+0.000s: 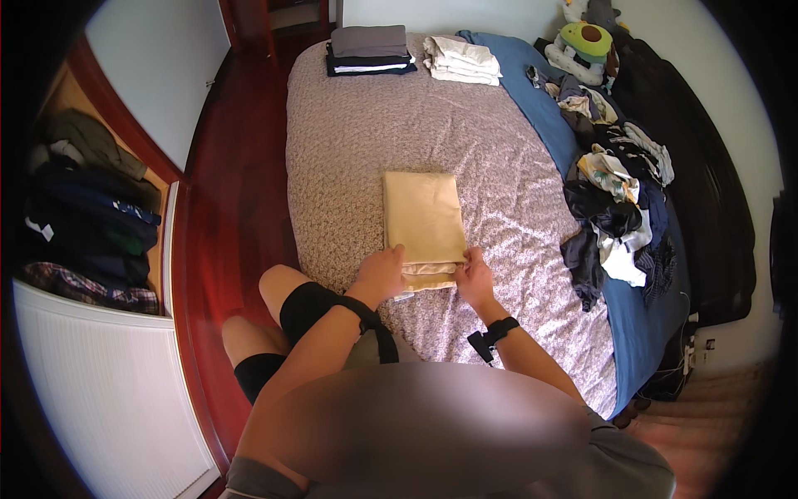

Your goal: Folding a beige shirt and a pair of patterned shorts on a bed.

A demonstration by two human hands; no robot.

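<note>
A pale yellow folded garment (422, 216) lies flat on the patterned bedspread in front of me, in a long rectangle. Its near end shows a few stacked layers with a fold across them. My left hand (382, 273) is closed on the left edge of that near end, thumb on top. At the opposite edge, my right hand (475, 279) pinches the cloth between thumb and fingers. What kind of garment it is cannot be made out. A bit of whitish material peeks out below it, beside my left hand.
Folded dark and grey clothes (371, 51) and a white folded stack (462, 60) sit at the bed's far end. Loose clothes (611, 208) are heaped along the right side on a blue sheet (532, 91), with plush toys (586, 43) beyond. An open wardrobe (91, 216) stands left.
</note>
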